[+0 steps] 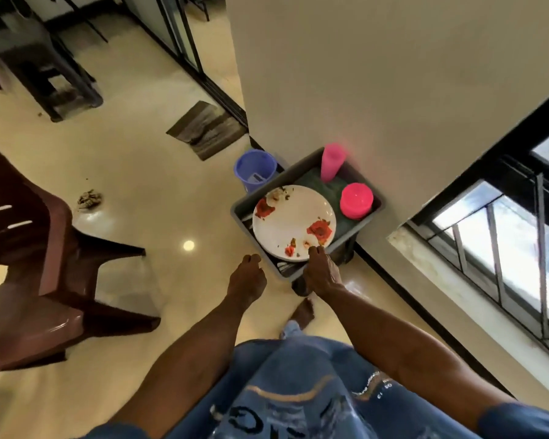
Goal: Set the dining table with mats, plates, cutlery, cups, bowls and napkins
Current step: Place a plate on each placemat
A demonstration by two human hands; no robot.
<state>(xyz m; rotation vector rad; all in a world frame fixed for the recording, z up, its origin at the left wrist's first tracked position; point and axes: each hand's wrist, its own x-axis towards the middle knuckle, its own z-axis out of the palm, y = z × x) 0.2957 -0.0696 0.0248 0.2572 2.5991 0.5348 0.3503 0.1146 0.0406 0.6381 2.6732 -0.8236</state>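
Tub point(366, 217) holds 1 plate point(293, 221), 2 pink cups point(332, 161).

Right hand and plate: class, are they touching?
Touching. The head view shows the right hand with fingertips on the near rim of the plate.
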